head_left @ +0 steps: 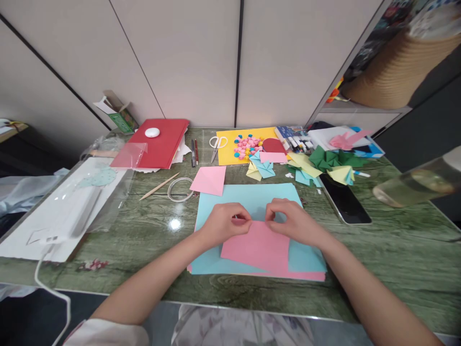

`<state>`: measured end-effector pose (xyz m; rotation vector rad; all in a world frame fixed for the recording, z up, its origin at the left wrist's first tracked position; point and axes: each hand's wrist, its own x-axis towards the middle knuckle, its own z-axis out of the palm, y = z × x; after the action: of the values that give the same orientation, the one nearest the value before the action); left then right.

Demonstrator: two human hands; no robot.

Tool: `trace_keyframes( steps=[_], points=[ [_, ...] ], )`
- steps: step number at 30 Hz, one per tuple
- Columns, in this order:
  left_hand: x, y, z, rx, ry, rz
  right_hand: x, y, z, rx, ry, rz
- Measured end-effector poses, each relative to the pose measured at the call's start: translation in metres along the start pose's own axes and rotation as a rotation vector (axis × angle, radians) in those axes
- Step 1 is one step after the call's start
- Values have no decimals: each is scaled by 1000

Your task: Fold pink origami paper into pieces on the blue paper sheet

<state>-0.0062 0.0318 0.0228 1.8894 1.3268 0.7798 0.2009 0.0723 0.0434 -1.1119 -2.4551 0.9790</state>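
Between my two hands is a sheet of pink paper (257, 247), tilted above a stack of light blue paper (212, 240). My left hand (226, 222) pinches its upper left edge between thumb and fingers. At the upper right edge, my right hand (287, 218) pinches the same sheet. More pink paper shows under the front right of the blue stack. A second pink square (209, 180) lies flat at the stack's far left corner.
Behind the stack are scissors (217, 145), small coloured paper pieces (248, 145) on a yellow sheet (225, 153), and green folded paper (327, 157). A phone (345, 199) and a bottle (414, 185) stand right. Leftward lie a wooden stick (158, 186), a cable coil (180, 199) and a red folder (165, 139).
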Motion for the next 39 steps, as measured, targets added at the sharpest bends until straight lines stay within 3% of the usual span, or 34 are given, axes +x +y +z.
trace_keyframes(
  steps=[5,9,13,16,22,27,32,39],
  points=[
    [4,-3,-14,21,59,-1,-2,15,-18,25,-68,38],
    [7,-9,-23,8,88,-19,-5,44,-30,-46,-120,83],
    [10,-13,-23,-27,111,-60,-6,63,-37,-118,-9,211],
    [11,-13,-16,-45,95,-85,-2,52,-34,80,112,174],
    [10,-12,-7,10,33,-70,3,20,-11,219,28,151],
    [3,-8,-11,191,7,-11,2,14,1,89,17,91],
    [-5,1,2,395,-50,125,3,3,18,-83,12,-21],
    [-6,7,1,278,-70,103,3,0,23,-13,30,-50]
  ],
)
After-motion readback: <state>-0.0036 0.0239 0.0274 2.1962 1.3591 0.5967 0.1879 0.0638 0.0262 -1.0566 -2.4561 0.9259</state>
